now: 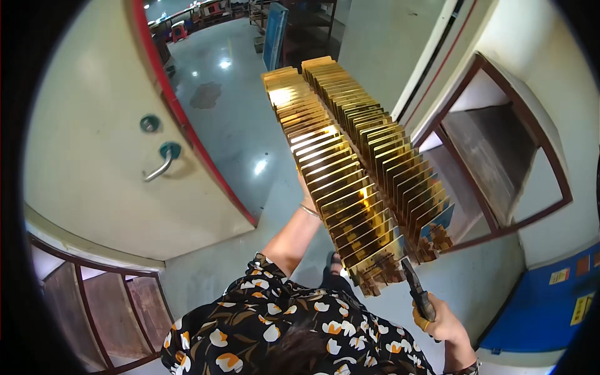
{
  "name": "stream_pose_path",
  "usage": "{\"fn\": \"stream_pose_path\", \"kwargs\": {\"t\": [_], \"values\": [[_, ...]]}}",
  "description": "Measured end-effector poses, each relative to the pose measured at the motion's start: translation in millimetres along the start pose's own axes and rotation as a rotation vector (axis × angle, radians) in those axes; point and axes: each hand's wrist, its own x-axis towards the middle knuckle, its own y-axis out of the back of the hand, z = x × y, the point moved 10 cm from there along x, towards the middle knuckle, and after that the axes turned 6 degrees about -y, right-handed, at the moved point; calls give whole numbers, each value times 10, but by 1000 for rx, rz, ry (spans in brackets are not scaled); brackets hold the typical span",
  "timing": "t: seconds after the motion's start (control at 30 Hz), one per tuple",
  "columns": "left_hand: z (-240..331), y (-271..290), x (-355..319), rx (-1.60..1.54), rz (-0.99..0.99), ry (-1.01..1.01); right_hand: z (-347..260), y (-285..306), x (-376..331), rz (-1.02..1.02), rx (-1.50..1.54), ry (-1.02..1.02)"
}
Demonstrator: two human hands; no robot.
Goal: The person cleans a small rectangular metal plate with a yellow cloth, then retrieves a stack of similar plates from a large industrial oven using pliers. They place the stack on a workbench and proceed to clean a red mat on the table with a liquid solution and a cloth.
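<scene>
Between four and five o'clock, the right hand point(440, 322) is curled tight around a dark-handled tool point(420, 297), and the tool's tip is set at the near end of two rows of shiny gold plates point(331, 175). The plates are held up off the floor, from five o'clock up to twelve. The left hand point(304, 192) is mostly hidden behind them near the middle, so what its fingers hold cannot be told. A carrying step seems to be in hand; next, the plates should be held steady and turned so that no edge is bumped. Hard edges are found on a brown-framed shelf point(484, 140) at two to three o'clock and on a red-edged door point(94, 187) at nine. More room is seen toward eleven o'clock, over shiny floor point(240, 125). Farther off, at twelve, a blue board point(275, 37) is stood up.
</scene>
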Motion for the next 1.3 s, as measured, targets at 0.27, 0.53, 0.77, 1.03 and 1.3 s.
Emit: {"fn": "stream_pose_path", "kwargs": {"t": [0.27, 0.53, 0.77, 1.03, 1.3], "values": [[1233, 467, 1534, 87, 87, -282, -1007, 645, 1840, -195, -65, 86], [3051, 1051, 2688, 228, 200, -598, -2508, 754, 4148, -493, -119, 231], [4569, 1272, 3956, 360, 232, -687, -4314, 546, 5808, -546, -313, 344], [6682, 1549, 5943, 488, 249, -750, -6900, 460, 8135, -628, -536, 566], [8539, 2193, 7766, 527, 336, -784, -9384, 154, 10264, -775, -575, 570]]}}
